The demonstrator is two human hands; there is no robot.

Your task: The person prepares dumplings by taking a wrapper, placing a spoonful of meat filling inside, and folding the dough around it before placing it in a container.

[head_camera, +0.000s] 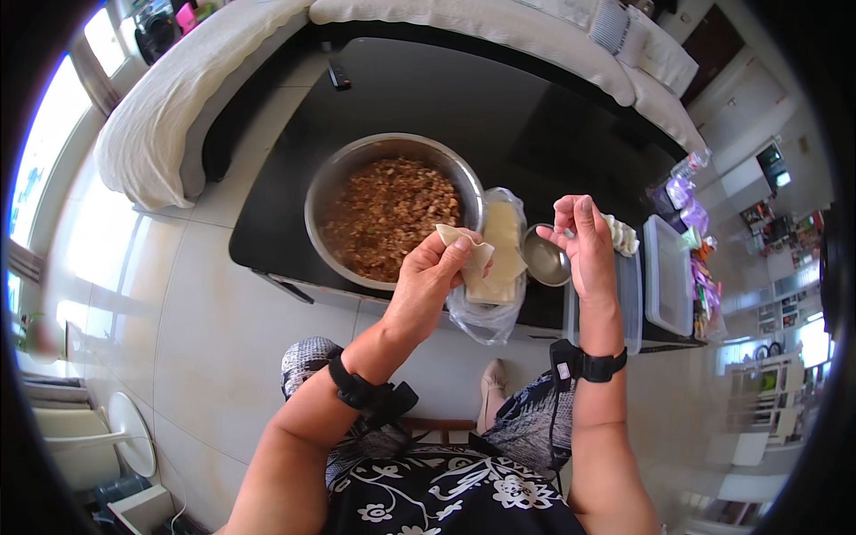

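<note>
My left hand (441, 264) pinches a thin dough wrapper (473, 259), its edges folded and sticking up between thumb and fingers, just past the right rim of a large steel bowl (314, 231). Chopped brown filling (394, 207) lies in that bowl. Beside it, a stack of pale wrappers (501, 231) rests in a clear plastic bag (487, 328). My right hand (578, 234) is raised with fingers loosely curled and nothing seen in them, over the right side of a small metal bowl (545, 257). Behind that hand, several white folded dumplings (622, 235) sit at a clear plastic container (628, 287), partly hidden.
The black glossy table (428, 87) has a remote control (339, 75) at its far left. A clear plastic lid or tray (669, 281) lies on the right, next to purple and coloured plastic packages (695, 214). A sofa (468, 20) with pale covers stands behind the table.
</note>
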